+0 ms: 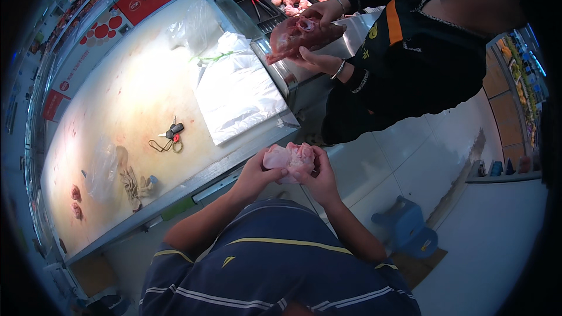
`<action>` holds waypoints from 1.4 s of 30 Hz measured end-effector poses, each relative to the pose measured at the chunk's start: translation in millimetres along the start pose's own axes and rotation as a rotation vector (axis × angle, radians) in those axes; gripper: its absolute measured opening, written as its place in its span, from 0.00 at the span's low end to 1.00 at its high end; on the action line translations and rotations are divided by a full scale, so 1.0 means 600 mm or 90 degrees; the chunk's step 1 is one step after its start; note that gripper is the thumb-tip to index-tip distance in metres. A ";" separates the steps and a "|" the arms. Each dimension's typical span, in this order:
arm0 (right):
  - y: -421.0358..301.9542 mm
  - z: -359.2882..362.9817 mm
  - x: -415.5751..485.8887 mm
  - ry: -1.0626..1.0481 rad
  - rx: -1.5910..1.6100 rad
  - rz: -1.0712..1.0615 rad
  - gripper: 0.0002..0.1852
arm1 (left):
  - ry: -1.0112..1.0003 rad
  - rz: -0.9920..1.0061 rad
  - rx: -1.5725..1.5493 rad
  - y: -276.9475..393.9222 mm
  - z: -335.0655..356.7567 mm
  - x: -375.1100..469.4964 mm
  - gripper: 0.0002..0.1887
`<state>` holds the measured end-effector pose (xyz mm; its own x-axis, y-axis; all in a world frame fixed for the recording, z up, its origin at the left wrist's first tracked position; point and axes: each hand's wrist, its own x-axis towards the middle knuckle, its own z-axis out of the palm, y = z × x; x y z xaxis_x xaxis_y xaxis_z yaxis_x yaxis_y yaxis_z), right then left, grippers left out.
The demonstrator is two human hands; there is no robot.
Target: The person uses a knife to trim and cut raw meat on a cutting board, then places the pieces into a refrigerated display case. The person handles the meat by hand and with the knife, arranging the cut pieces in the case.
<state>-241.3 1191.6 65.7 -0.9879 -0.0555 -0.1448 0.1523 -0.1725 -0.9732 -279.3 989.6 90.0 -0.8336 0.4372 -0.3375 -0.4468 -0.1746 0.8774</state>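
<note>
A pale pink meat bone (290,160) with knobbly ends is held between both hands in front of my chest, just off the front edge of the cutting table. My left hand (261,171) grips its left end, thumb on top. Around the right end curl the fingers of my right hand (322,173), with that thumb also pressing on top. Left of my hands, a bunch of keys (172,134) lies on the pale table (131,105). A stack of white plastic bags (239,92) rests near the table's right edge.
At right, another person (408,52) holds a large piece of red meat (294,39) over the counter. Behind it, black trays (259,11) contain bones and red-handled tongs. Cloth gloves (134,184), a clear bag (102,169) and small meat pieces (76,202) lie at left. A blue stool (408,228) stands on the floor.
</note>
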 end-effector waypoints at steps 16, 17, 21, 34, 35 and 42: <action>-0.004 -0.085 0.002 -0.032 0.181 -0.002 0.47 | -0.031 -0.001 -0.128 -0.014 0.052 0.068 0.27; -0.005 -0.092 0.008 -0.032 0.196 0.030 0.47 | -0.046 0.008 -0.144 -0.014 0.054 0.079 0.27; -0.008 -0.125 0.046 -0.043 0.271 0.095 0.47 | -0.052 -0.016 -0.134 -0.014 0.059 0.140 0.27; -0.085 -0.223 0.229 0.039 0.220 0.081 0.45 | -0.103 -0.031 -0.098 0.083 0.089 0.366 0.29; -0.086 -0.225 0.241 0.035 0.233 0.088 0.45 | -0.100 -0.028 -0.098 0.088 0.088 0.375 0.29; -0.108 -0.245 0.329 0.011 0.249 0.114 0.46 | -0.041 -0.032 -0.048 0.115 0.078 0.435 0.30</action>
<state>-450.4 1336.3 73.7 -0.9447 -0.1028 -0.3113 0.3176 -0.5223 -0.7914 -512.5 1133.2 78.7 -0.7878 0.5028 -0.3558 -0.5129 -0.2156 0.8309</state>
